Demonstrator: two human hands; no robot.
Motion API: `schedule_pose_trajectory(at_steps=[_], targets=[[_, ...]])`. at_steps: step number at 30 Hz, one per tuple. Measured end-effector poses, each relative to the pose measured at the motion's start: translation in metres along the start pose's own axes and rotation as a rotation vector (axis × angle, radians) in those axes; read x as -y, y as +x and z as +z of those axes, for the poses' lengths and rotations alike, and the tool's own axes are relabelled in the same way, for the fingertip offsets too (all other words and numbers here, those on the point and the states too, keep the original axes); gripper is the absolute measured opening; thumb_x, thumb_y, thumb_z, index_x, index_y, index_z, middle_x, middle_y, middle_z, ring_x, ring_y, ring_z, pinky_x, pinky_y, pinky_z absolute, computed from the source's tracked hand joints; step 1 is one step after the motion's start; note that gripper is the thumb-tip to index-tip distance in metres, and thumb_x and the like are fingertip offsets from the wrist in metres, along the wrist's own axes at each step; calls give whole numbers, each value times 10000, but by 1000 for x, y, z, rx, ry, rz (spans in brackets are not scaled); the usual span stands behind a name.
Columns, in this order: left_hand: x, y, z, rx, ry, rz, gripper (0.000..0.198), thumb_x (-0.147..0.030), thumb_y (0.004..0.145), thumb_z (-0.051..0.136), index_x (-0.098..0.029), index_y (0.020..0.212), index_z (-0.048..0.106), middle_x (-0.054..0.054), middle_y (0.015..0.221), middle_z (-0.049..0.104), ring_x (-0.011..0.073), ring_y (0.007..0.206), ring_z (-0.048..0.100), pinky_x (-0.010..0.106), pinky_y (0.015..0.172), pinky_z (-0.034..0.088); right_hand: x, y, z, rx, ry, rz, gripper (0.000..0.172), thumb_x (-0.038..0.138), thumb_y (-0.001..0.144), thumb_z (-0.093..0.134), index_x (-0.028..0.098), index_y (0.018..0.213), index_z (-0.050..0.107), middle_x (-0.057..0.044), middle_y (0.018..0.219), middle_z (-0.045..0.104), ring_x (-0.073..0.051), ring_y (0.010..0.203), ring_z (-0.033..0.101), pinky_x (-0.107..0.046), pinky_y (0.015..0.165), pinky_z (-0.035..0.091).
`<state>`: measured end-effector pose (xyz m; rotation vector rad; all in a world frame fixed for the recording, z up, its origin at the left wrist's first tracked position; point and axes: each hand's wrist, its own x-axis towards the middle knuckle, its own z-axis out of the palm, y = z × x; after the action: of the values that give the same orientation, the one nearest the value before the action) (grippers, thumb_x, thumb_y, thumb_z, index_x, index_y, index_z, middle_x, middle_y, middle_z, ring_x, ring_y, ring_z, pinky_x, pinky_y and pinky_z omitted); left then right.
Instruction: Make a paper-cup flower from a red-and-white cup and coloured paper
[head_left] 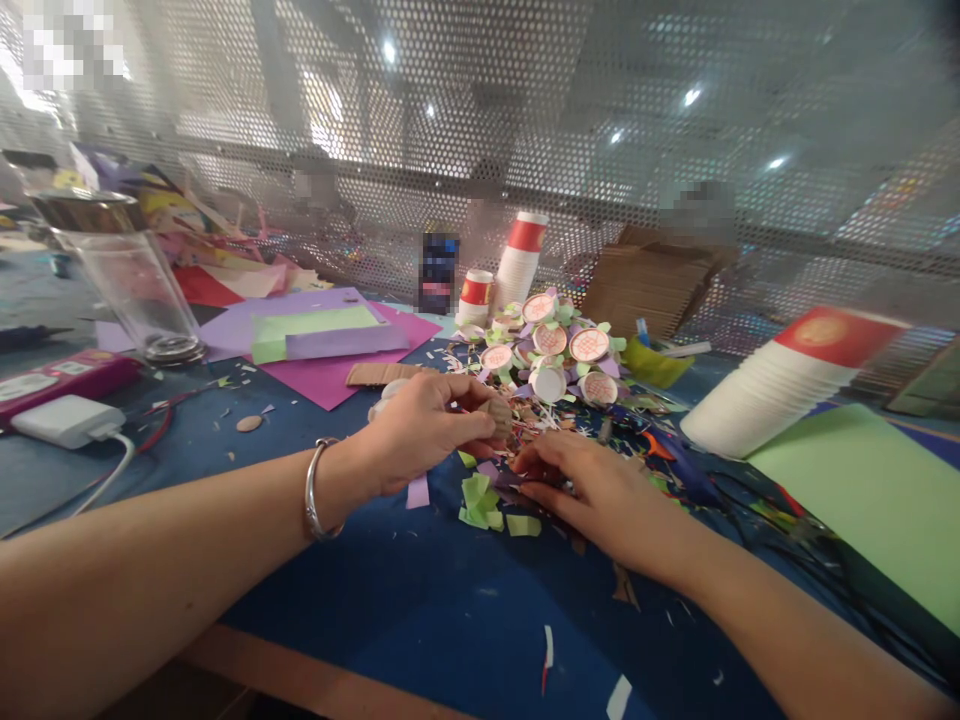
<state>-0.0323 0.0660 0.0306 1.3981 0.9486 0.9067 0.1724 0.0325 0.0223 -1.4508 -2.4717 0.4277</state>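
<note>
My left hand (pixel 424 432), with a silver bangle (pixel 315 490) at the wrist, is closed around a small brown cardboard piece (pixel 496 413) pinched at its fingertips. My right hand (pixel 592 490) lies palm down on the blue table (pixel 420 600), fingers bent over a heap of paper scraps; what it grips, if anything, is hidden. Green paper scraps (pixel 480 503) and a purple strip (pixel 418 491) lie just below the hands. Behind them sits a pile of paper-cup flowers (pixel 555 350) with green and purple petals.
A lying stack of red-and-white paper cups (pixel 787 380) is at right beside a green sheet (pixel 877 490). Upright cup stacks (pixel 520 258), purple and magenta sheets (pixel 330 340), a clear tumbler (pixel 139 290), a white charger (pixel 67 420) and corrugated cardboard (pixel 645 285) stand before a perforated metal screen (pixel 480 120).
</note>
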Motion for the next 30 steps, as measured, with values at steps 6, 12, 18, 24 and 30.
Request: schedule_pose_trajectory(at_steps=[6,12,18,24,30], targets=[[2,0,-1,-13,19,19,111,-86,771,628,-145,845,686,7,784,700,117,739,708,224,679,585,1,-3,-3,3,5,11,68,169,920,607,185,863,641,-31,855,660,-191,815,605,-302,715,424],[5,2,-3,18,31,9,94,-136,774,645,-144,855,693,26,779,716,125,733,708,238,699,587,3,-11,-15,-101,171,49,219,378,982,542,233,860,652,8,812,644,-162,754,588,-281,676,416],[6,0,2,93,40,25,123,-186,759,681,-130,859,724,32,768,707,119,704,669,241,684,584,4,-11,-14,-102,304,101,319,505,980,513,236,849,623,38,699,568,-127,608,501,-264,553,360],[7,-2,5,131,51,12,136,-151,752,666,-143,872,729,3,758,674,104,675,659,241,667,588,1,-9,-9,-54,318,87,333,496,982,505,227,829,627,18,729,591,-136,633,527,-266,554,376],[9,-4,5,174,66,19,100,-176,738,670,-147,826,707,12,775,672,97,648,637,228,627,570,4,-11,-10,13,449,158,299,486,958,548,226,822,600,27,682,572,-120,536,557,-238,484,411]])
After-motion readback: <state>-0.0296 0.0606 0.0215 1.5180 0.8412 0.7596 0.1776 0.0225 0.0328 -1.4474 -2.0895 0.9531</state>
